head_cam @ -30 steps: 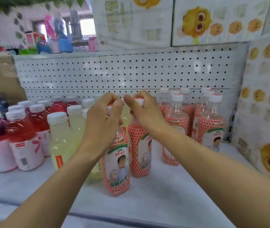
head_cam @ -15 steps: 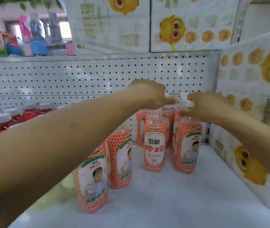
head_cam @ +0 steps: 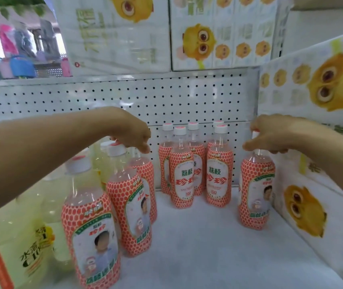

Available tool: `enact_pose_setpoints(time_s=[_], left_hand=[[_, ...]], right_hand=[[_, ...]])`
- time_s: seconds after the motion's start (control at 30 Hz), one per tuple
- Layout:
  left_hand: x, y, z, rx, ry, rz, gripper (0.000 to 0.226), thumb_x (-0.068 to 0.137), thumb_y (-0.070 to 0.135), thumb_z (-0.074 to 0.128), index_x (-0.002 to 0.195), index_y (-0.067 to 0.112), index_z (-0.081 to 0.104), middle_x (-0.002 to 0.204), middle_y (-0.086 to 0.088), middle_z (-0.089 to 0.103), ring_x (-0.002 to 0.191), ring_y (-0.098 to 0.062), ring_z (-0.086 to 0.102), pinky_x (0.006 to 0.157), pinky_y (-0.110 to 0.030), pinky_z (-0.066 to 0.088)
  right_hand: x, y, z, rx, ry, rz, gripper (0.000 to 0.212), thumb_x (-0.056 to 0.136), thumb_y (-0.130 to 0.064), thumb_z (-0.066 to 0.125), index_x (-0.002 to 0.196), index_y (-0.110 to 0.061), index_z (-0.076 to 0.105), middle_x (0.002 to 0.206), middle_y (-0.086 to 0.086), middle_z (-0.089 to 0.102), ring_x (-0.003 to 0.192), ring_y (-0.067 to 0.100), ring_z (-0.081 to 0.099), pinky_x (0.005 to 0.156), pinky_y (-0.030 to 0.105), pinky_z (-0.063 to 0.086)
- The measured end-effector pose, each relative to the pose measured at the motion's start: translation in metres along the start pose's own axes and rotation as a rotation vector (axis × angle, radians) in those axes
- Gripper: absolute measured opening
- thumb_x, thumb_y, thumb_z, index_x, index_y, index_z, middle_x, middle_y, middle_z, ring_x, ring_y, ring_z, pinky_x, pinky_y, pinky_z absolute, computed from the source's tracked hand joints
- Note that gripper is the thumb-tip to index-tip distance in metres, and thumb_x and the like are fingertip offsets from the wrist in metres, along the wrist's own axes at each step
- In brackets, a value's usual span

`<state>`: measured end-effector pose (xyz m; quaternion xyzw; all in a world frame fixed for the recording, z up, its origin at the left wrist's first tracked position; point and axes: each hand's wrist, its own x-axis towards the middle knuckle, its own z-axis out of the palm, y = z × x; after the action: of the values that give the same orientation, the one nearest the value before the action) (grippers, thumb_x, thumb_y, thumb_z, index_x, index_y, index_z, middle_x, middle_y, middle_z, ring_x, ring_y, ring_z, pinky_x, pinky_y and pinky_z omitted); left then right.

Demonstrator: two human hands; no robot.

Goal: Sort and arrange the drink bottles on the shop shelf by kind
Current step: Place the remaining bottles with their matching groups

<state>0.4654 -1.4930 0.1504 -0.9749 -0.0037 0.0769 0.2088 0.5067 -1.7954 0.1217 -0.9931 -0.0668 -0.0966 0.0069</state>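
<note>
Pink honeycomb sleeves everywhere, and it's the lychee drink being gathered up! Hard against the pegboard (head_cam: pixel 104 97) stands the lychee block (head_cam: pixel 181 174), upright, five white caps showing, its front two labels facing out. That part looks settled.

Out in front of the pegboard's left stretch, three strays run in a ragged line away from it. The far lychee bottle (head_cam: pixel 145 180) is closest to the pegboard, then comes the middle lychee bottle (head_cam: pixel 129 205), then the near lychee bottle (head_cam: pixel 91 226). The left hand (head_cam: pixel 133 134) sits on top of the far one, fingers curled down over its neck and the cap hidden beneath them. It reads as a grip from above, though the contact itself is covered.

Toward the pegboard's right end, the right hand (head_cam: pixel 270 136) pinches the white cap of the right-end lychee bottle (head_cam: pixel 257 190). That bottle stands on the shelf deck (head_cam: pixel 208 247) just beside the cartoon-fruit carton (head_cam: pixel 312 205), apart from the block.

Further from the pegboard, at its left, the pale yellow drink bottles (head_cam: pixel 20 247) crowd right up to the near stray.

My call is that this kind is about half sorted. Four lychee bottles have yet to join the block, their labels need turning forward, and the yellow ones want a clean boundary.
</note>
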Motion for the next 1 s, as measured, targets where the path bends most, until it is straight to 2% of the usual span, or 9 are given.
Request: enact_pose_setpoints(time_s=[0.07,0.13,0.2,0.3,0.43,0.57,0.67,0.87,1.0], left_hand=[[-0.001,-0.005,0.000,-0.002,-0.029,-0.031,0.036,0.099,0.051,0.050,0.111,0.017,0.055,0.091,-0.005,0.063,0.075,-0.021,0.056,0.064,-0.028,0.046],[-0.002,-0.005,-0.002,-0.010,-0.055,-0.053,0.038,0.098,0.050,0.052,0.112,0.016,0.056,0.092,-0.006,0.064,0.074,-0.020,0.057,0.067,-0.029,0.051],[-0.002,-0.002,-0.007,-0.014,-0.022,-0.051,0.047,0.097,0.053,0.053,0.120,0.012,0.058,0.110,-0.008,0.066,0.088,-0.022,0.063,0.083,-0.037,0.054],[0.007,0.011,-0.021,-0.188,0.203,0.021,0.063,0.094,0.059,0.054,0.141,0.019,0.045,0.137,-0.007,0.057,0.108,-0.028,0.064,0.095,-0.043,0.051],[0.029,0.043,-0.028,-0.485,0.140,0.203,0.068,0.096,0.050,0.058,0.152,0.022,0.031,0.141,-0.011,0.053,0.101,-0.025,0.066,0.083,-0.038,0.058],[0.046,0.053,-0.026,-0.417,0.198,0.240,0.040,0.099,0.041,0.057,0.132,0.017,0.056,0.089,-0.005,0.070,0.077,-0.017,0.072,0.066,-0.029,0.048],[0.048,0.044,-0.030,-0.301,0.177,0.227,0.034,0.100,0.043,0.053,0.118,0.016,0.064,0.089,-0.006,0.072,0.070,-0.015,0.070,0.062,-0.028,0.043],[0.044,0.017,-0.031,-0.212,0.057,0.197,0.029,0.100,0.041,0.056,0.110,0.016,0.067,0.092,-0.008,0.070,0.067,-0.017,0.068,0.068,-0.030,0.048],[0.044,0.008,-0.029,-0.238,0.030,0.178,0.013,0.097,0.036,0.062,0.102,0.024,0.065,0.082,-0.001,0.068,0.064,-0.014,0.070,0.064,-0.026,0.048]], right_hand=[[0.005,-0.006,-0.005,-0.091,0.004,-0.011,0.039,0.083,-0.058,0.066,0.089,-0.020,0.055,0.083,0.000,0.065,0.070,0.016,0.060,0.067,0.031,0.050],[0.012,-0.014,-0.009,-0.101,0.087,-0.086,0.048,0.083,-0.066,0.060,0.098,-0.021,0.055,0.093,-0.003,0.061,0.081,0.015,0.058,0.070,0.034,0.048],[0.021,-0.027,-0.011,-0.043,0.159,-0.200,0.058,0.086,-0.071,0.052,0.120,-0.024,0.053,0.110,-0.004,0.061,0.093,0.015,0.055,0.072,0.035,0.044],[0.037,-0.048,-0.008,-0.045,0.060,-0.304,0.059,0.090,-0.067,0.050,0.135,-0.028,0.048,0.138,-0.002,0.054,0.115,0.020,0.055,0.087,0.038,0.045],[0.057,-0.055,-0.003,-0.116,-0.076,-0.319,0.031,0.091,-0.046,0.064,0.110,-0.022,0.058,0.121,0.004,0.061,0.098,0.022,0.063,0.088,0.037,0.052],[0.065,-0.042,-0.007,-0.214,-0.100,-0.270,0.027,0.088,-0.046,0.068,0.098,-0.022,0.060,0.114,0.002,0.064,0.099,0.022,0.063,0.090,0.040,0.054],[0.071,-0.032,-0.008,-0.271,-0.121,-0.255,0.018,0.087,-0.039,0.071,0.092,-0.026,0.060,0.111,0.003,0.065,0.095,0.022,0.064,0.086,0.040,0.055],[0.079,-0.024,-0.015,-0.275,-0.187,-0.199,0.022,0.084,-0.037,0.075,0.096,-0.021,0.065,0.106,0.004,0.068,0.078,0.019,0.062,0.062,0.030,0.050],[0.085,-0.048,-0.018,-0.121,0.003,-0.346,0.044,0.086,-0.049,0.069,0.118,-0.020,0.058,0.104,-0.005,0.058,0.095,0.019,0.059,0.080,0.033,0.047]])
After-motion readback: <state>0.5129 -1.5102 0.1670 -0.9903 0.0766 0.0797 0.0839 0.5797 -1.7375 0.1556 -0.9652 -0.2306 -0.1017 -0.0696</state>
